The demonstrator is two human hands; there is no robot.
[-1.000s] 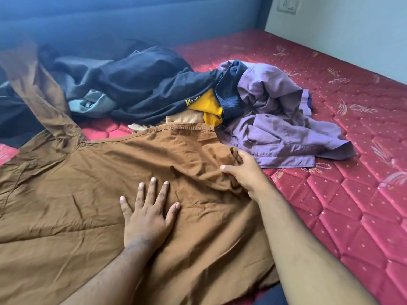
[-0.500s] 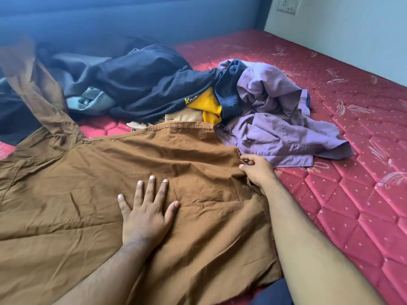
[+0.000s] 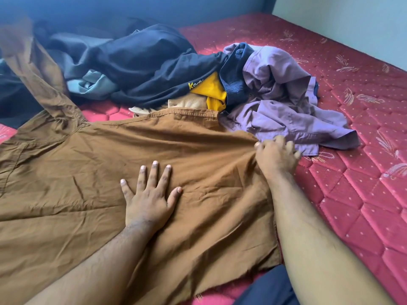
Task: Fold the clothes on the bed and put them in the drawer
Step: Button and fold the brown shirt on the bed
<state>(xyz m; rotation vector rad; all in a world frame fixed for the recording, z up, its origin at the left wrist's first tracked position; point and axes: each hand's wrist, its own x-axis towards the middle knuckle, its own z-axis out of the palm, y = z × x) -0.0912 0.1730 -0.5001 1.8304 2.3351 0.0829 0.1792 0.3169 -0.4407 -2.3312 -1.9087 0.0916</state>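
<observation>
1. The brown garment [image 3: 92, 172] lies spread on the bed [image 3: 352, 194], not yet folded.
2. The left hand [image 3: 149, 199] presses it with spread fingers; the right hand [image 3: 275, 157] pinches its edge.
3. The pile of clothes [image 3: 198, 73] waits behind; no drawer is visible.

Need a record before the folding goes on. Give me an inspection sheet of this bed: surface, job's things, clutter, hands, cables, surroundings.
Surface: red quilted mattress, bare on the right side.
Job's things: brown shirt spread flat, one sleeve running up to the far left; unfolded heap behind it of a purple shirt, a dark navy garment, a yellow piece and a grey-blue garment. No drawer in view.
Clutter: nothing seen.
Hands: left hand flat, fingers spread, pressing the brown shirt; right hand pinches the shirt's right edge beside the purple shirt.
Cables: nothing seen.
Surroundings: blue headboard behind, pale wall on the right.
</observation>
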